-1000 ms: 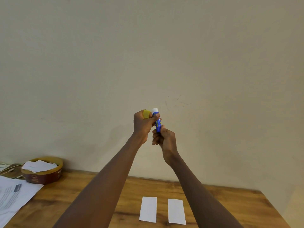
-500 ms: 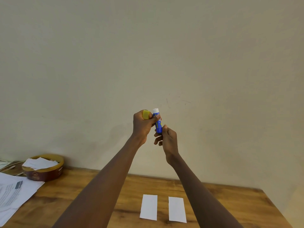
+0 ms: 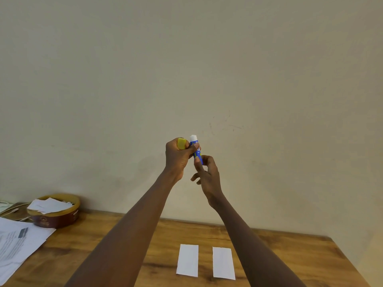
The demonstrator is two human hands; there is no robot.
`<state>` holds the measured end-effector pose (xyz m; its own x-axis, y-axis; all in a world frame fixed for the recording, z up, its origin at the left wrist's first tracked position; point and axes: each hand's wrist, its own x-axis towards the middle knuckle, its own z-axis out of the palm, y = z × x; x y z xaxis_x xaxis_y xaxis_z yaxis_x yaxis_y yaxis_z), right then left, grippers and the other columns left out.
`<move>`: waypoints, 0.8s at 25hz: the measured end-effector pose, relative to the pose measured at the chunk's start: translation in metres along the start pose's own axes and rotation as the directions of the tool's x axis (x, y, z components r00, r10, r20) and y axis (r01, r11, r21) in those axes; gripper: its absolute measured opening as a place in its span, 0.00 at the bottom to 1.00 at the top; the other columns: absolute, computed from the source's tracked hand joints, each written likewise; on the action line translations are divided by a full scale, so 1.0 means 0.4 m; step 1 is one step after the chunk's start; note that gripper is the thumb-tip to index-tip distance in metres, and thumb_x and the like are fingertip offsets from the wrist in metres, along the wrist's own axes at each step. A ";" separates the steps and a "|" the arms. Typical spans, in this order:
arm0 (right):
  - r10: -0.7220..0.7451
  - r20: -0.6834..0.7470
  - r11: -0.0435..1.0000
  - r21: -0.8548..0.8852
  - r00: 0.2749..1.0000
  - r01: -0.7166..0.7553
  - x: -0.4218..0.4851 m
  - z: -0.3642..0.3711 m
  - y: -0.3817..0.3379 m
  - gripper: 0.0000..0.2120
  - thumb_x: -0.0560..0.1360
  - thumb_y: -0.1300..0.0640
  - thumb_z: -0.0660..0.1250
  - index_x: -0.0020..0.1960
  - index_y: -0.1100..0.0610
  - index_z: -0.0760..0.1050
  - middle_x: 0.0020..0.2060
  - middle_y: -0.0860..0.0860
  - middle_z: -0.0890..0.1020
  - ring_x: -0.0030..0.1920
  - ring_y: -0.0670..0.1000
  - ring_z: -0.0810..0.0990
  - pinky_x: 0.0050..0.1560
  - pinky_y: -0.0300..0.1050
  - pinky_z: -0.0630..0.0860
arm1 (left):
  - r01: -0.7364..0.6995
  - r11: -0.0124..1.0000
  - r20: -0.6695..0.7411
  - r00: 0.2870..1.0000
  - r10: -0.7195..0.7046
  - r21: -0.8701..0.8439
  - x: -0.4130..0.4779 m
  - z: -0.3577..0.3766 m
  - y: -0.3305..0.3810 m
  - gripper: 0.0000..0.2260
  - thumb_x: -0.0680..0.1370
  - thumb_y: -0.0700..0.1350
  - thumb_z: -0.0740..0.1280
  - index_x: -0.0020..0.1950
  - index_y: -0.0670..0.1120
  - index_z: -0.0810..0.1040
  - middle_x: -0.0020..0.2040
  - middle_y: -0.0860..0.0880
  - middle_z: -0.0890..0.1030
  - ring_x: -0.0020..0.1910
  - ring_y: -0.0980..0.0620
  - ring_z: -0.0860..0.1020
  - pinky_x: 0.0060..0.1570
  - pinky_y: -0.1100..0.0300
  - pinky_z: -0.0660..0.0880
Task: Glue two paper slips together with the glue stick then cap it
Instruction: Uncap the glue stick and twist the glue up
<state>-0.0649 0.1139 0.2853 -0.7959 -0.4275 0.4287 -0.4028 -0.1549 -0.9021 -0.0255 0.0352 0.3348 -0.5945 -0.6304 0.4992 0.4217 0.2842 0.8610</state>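
I hold a blue glue stick (image 3: 197, 153) upright in front of the wall, its white glue tip bare at the top. My left hand (image 3: 178, 157) pinches its upper body with thumb and fingers and also keeps the yellow cap (image 3: 181, 143) tucked in the palm. My right hand (image 3: 206, 175) grips the stick's base between thumb and forefinger, other fingers loose. Two white paper slips, the left slip (image 3: 187, 260) and the right slip (image 3: 223, 262), lie side by side on the wooden table (image 3: 290, 251) below, apart from each other.
A round brown tin (image 3: 60, 216) filled with several paper slips stands at the table's back left. Printed sheets (image 3: 16, 243) lie at the left edge, with white cables (image 3: 8, 208) behind them. A plain wall rises directly behind the table.
The right hand's lower fingers have loosened and spread while thumb and forefinger stay at the stick's base. A bit more white glue shows at the top. The view has tipped up slightly.
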 end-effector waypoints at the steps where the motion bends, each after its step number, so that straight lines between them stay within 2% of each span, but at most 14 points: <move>1: -0.021 -0.048 0.999 -0.029 0.999 0.020 -0.002 0.002 0.002 0.10 0.75 0.56 0.62 0.50 0.63 0.70 0.42 0.54 0.74 0.29 0.50 0.73 0.24 0.26 0.68 | -0.004 1.000 0.006 1.000 0.004 -0.007 0.001 0.002 0.000 0.17 0.71 0.33 0.67 0.28 0.44 0.63 0.38 0.37 0.71 0.38 0.43 0.81 0.42 0.56 0.79; 3: -0.031 -0.106 0.997 -0.076 0.994 0.023 -0.001 0.003 0.005 0.08 0.74 0.58 0.63 0.46 0.63 0.71 0.37 0.57 0.76 0.26 0.47 0.73 0.25 0.27 0.68 | 0.003 1.000 0.003 1.000 -0.003 -0.019 0.000 0.009 0.001 0.17 0.71 0.32 0.67 0.28 0.44 0.64 0.37 0.38 0.71 0.39 0.39 0.79 0.42 0.56 0.79; 5: -0.002 -0.035 1.000 -0.005 0.999 0.002 -0.004 0.005 0.003 0.11 0.77 0.57 0.57 0.43 0.63 0.73 0.33 0.56 0.78 0.24 0.44 0.75 0.26 0.30 0.69 | 0.025 0.999 0.010 1.000 -0.025 -0.037 0.003 0.012 0.000 0.17 0.71 0.33 0.67 0.28 0.45 0.64 0.37 0.39 0.73 0.41 0.37 0.79 0.46 0.48 0.78; 6: 0.024 0.011 0.998 0.053 1.000 -0.024 -0.004 0.004 0.002 0.13 0.78 0.56 0.54 0.43 0.61 0.73 0.33 0.53 0.78 0.23 0.44 0.76 0.26 0.32 0.69 | 0.028 0.999 0.013 1.000 -0.027 -0.034 0.006 0.012 -0.002 0.16 0.71 0.33 0.67 0.28 0.45 0.64 0.37 0.39 0.74 0.41 0.37 0.79 0.47 0.47 0.78; 8: 0.051 0.039 0.990 0.128 0.998 -0.055 -0.003 0.000 0.002 0.11 0.79 0.55 0.53 0.47 0.57 0.72 0.38 0.48 0.78 0.25 0.44 0.76 0.28 0.34 0.70 | 0.019 1.000 0.016 1.000 -0.019 -0.016 0.010 0.011 -0.002 0.16 0.71 0.33 0.67 0.28 0.44 0.64 0.37 0.40 0.74 0.39 0.40 0.80 0.44 0.51 0.79; 10: 0.038 -0.048 0.987 0.158 0.998 -0.030 -0.001 -0.003 0.005 0.05 0.76 0.55 0.61 0.49 0.55 0.70 0.40 0.47 0.76 0.27 0.45 0.76 0.28 0.32 0.71 | 0.017 0.999 0.015 1.000 -0.017 -0.036 0.014 0.009 -0.002 0.16 0.71 0.32 0.67 0.28 0.44 0.64 0.35 0.42 0.73 0.35 0.46 0.82 0.39 0.58 0.80; 12: 0.012 -0.156 0.992 0.130 0.988 0.008 0.004 -0.004 0.005 0.08 0.71 0.58 0.68 0.46 0.59 0.71 0.39 0.50 0.76 0.27 0.46 0.75 0.26 0.29 0.71 | 0.015 0.999 0.019 1.000 -0.015 -0.036 0.016 0.009 -0.002 0.16 0.71 0.32 0.67 0.29 0.44 0.64 0.34 0.44 0.72 0.31 0.54 0.82 0.37 0.61 0.80; 13: 0.008 -0.188 0.995 0.102 0.982 0.012 0.006 -0.005 0.002 0.08 0.70 0.59 0.70 0.45 0.61 0.73 0.38 0.53 0.77 0.26 0.44 0.75 0.25 0.28 0.71 | 0.012 0.999 0.018 1.000 -0.012 -0.030 0.014 0.011 -0.002 0.16 0.71 0.33 0.67 0.28 0.44 0.64 0.33 0.44 0.72 0.31 0.54 0.82 0.38 0.60 0.80; 15: 0.025 -0.192 0.998 0.057 0.981 -0.014 0.008 -0.006 -0.002 0.06 0.72 0.61 0.66 0.45 0.64 0.75 0.37 0.58 0.79 0.25 0.44 0.75 0.25 0.27 0.69 | 0.012 0.999 0.010 1.000 -0.011 -0.042 0.012 0.017 -0.006 0.16 0.71 0.32 0.67 0.28 0.44 0.64 0.33 0.44 0.71 0.35 0.46 0.81 0.43 0.53 0.79; 16: 0.041 -0.171 0.998 0.051 0.984 -0.032 0.008 -0.005 0.000 0.07 0.75 0.61 0.62 0.45 0.65 0.75 0.38 0.60 0.80 0.25 0.45 0.75 0.24 0.27 0.68 | 0.010 0.999 0.004 1.000 -0.010 -0.033 0.011 0.019 -0.006 0.17 0.71 0.32 0.67 0.28 0.44 0.64 0.33 0.43 0.71 0.38 0.42 0.80 0.45 0.50 0.78; 18: 0.078 -0.110 0.995 0.076 0.991 -0.070 0.003 -0.007 0.005 0.14 0.79 0.58 0.53 0.50 0.66 0.75 0.39 0.58 0.80 0.25 0.45 0.75 0.24 0.27 0.68 | 0.004 1.000 0.000 1.000 -0.004 -0.008 0.008 0.021 -0.007 0.17 0.71 0.33 0.67 0.28 0.44 0.64 0.34 0.42 0.72 0.37 0.43 0.81 0.43 0.54 0.79; 20: 0.080 -0.070 0.992 0.100 0.994 -0.073 -0.001 -0.010 0.005 0.13 0.78 0.54 0.54 0.52 0.62 0.72 0.42 0.54 0.78 0.25 0.45 0.75 0.25 0.30 0.69 | 0.003 1.000 0.007 1.000 -0.003 0.002 0.006 0.021 -0.009 0.17 0.71 0.33 0.67 0.28 0.44 0.63 0.36 0.41 0.72 0.35 0.46 0.81 0.39 0.60 0.79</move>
<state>-0.0674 0.1174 0.2835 -0.8551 -0.3755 0.3574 -0.2963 -0.2116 -0.9313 -0.0341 0.0388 0.3339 -0.6004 -0.6262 0.4975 0.4187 0.2839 0.8626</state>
